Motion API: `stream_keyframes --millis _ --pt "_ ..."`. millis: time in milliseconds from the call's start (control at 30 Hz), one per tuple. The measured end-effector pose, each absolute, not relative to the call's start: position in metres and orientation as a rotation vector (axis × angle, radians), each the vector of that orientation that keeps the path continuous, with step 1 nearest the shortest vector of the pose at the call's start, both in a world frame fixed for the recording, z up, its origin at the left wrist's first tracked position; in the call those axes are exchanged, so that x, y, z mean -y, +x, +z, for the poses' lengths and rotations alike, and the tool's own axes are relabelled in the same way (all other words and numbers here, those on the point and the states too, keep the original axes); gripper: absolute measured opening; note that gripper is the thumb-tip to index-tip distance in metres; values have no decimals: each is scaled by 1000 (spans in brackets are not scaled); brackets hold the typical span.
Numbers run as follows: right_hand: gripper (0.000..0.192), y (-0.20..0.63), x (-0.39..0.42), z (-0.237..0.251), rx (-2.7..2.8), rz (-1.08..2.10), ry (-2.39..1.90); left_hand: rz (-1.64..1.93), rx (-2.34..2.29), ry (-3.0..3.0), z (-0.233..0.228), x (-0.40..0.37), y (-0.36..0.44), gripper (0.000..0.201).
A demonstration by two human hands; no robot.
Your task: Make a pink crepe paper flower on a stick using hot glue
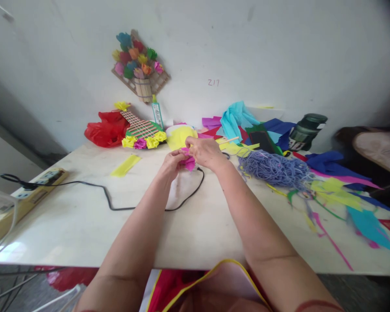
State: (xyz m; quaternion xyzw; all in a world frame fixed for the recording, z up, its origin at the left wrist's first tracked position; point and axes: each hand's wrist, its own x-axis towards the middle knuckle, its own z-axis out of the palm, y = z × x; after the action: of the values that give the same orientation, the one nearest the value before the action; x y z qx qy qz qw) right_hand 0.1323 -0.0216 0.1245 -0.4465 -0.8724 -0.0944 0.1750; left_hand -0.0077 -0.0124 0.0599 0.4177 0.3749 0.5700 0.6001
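Both my hands meet over the middle of the white table point(84, 225). My left hand point(172, 167) and my right hand point(204, 151) pinch the same small piece of pink paper point(189, 162), which is folded or crumpled between the fingers. A thin wooden stick seems to run down from the paper, partly hidden by my left hand. Just behind my hands lies a yellow paper sheet point(178, 136). A black cable point(117, 203) curves under my wrists.
A power strip point(29, 195) sits at the left edge. At the back stand a woven stick frame with paper flowers point(143, 132), a glue bottle point(157, 112) and a red bag point(107, 128). Purple string point(274, 167), coloured paper scraps point(344, 195) and a dark jar point(307, 130) fill the right side.
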Motion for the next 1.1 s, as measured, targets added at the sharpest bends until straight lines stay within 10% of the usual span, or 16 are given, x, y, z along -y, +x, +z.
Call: stream_keyframes --millis 1100 --pt "33 139 17 123 2580 -325 -1266 1362 -883 874 59 11 -8 16"
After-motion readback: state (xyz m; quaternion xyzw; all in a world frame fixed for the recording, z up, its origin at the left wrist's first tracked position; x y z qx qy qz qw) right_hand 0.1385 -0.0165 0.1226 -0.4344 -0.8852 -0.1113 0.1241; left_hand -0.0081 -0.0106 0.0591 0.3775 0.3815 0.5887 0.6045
